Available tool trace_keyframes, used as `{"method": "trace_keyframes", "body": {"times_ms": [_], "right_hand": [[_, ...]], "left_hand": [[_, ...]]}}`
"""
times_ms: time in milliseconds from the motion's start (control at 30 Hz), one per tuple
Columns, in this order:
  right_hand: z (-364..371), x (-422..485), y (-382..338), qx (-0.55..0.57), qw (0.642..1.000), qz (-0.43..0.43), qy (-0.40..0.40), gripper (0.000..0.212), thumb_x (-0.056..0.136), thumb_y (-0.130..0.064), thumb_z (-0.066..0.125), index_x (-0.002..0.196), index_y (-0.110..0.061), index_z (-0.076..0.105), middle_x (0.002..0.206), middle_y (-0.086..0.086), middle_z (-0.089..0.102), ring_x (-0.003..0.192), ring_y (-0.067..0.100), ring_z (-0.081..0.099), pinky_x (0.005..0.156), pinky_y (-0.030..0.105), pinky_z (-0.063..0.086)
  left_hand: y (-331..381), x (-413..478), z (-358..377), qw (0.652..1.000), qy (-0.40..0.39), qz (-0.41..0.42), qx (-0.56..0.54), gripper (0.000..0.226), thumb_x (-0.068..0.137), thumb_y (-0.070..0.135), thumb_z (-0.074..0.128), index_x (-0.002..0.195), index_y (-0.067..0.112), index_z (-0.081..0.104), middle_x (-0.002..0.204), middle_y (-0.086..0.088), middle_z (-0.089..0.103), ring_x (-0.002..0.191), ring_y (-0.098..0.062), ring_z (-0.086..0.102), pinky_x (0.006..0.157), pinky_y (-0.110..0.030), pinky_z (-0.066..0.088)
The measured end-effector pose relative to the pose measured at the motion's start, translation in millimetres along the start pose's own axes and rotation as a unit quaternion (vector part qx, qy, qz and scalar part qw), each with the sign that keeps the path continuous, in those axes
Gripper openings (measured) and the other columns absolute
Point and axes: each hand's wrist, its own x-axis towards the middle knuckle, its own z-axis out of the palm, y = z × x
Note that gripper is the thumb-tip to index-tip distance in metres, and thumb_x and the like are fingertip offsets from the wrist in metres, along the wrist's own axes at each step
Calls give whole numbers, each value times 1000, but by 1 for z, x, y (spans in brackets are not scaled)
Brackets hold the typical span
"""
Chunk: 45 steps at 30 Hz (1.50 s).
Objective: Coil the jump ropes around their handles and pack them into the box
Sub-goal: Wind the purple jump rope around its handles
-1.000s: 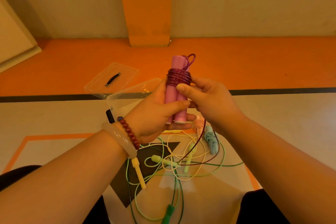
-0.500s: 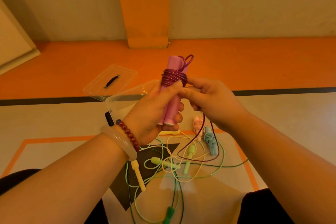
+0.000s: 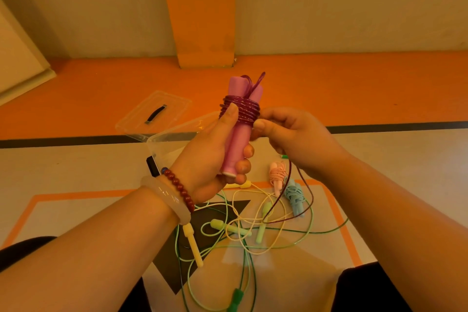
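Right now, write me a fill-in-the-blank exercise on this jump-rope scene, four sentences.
1. The left hand grips ____ pink handles side by side.
2. The right hand pinches the purple rope coiled round the ____.
3. The clear lid lies on the ____ strip of floor.
4. Beside the coiled pink rope lies a coiled rope coloured ____.
Missing words: two; handles; orange; blue.

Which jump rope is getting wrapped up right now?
The purple rope on the pink handles: the left hand holds it upright, the right hand pinches its loose end. The other ropes lie on the floor.
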Motion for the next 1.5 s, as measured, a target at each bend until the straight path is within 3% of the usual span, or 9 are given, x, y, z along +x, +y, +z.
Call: {"method": "trace_keyframes", "body": {"times_ms": [200,367,533,633,867,967,1100,1300,1500], "right_hand": [[8,-4,-3,73,997,-19,-2,19,90,-28,60,107,-22,65,60,-13,58,50,4,38,46,19,27],[14,-4,-8,92,995,-13,25,28,93,-14,56,119,-7,63,63,-13,64,46,-5,51,47,7,36],[21,-1,-2,55,995,5,89,23,90,-17,63,113,-20,66,94,2,75,80,-2,68,69,7,47],[23,-2,-2,30,993,20,114,21,90,-22,64,110,-23,68,91,-5,75,83,-6,66,68,2,44],[18,-4,-3,-4,992,37,123,19,92,-27,61,109,-22,70,50,-23,57,46,-11,49,48,5,35],[12,-5,-6,2,995,49,84,21,94,-25,59,112,-21,69,68,-6,70,44,-1,44,50,14,36],[-2,-2,-11,54,997,58,7,28,95,-12,55,121,-16,63,98,12,73,51,2,46,52,17,37],[-4,-1,-7,83,996,31,24,26,93,-13,57,118,-17,63,88,5,74,54,5,49,49,17,37],[2,1,-4,110,990,44,70,36,82,-28,64,116,-16,58,76,-5,65,51,5,51,48,19,38]], "left_hand": [[3,0,-1,998,-10,-44,-38,53,84,65,36,98,20,60,58,-2,53,38,-11,45,38,-19,38],[1,5,-4,987,101,34,121,73,70,71,35,114,18,58,65,-3,67,47,-15,60,46,-26,49],[-5,11,-19,837,309,240,382,37,91,53,53,118,27,56,92,11,62,77,-2,62,62,-22,51],[-9,8,-20,795,256,298,463,50,93,53,47,136,27,51,110,7,61,93,-3,61,72,-17,51],[-23,5,-6,852,132,187,470,86,89,52,45,151,34,-13,139,-5,49,102,-19,59,64,-11,43],[-18,9,-12,861,135,166,461,74,98,39,44,151,35,-8,122,-7,59,83,-9,55,58,-12,40],[-12,11,-15,949,98,127,271,57,99,38,47,150,37,21,75,-3,48,50,-7,41,44,-23,32],[-6,0,1,988,72,106,83,16,100,28,43,111,29,56,81,1,50,48,-6,34,40,-15,22],[-5,0,2,997,-1,50,-58,36,85,36,52,113,14,49,82,0,50,46,-4,36,34,-14,26]]}}
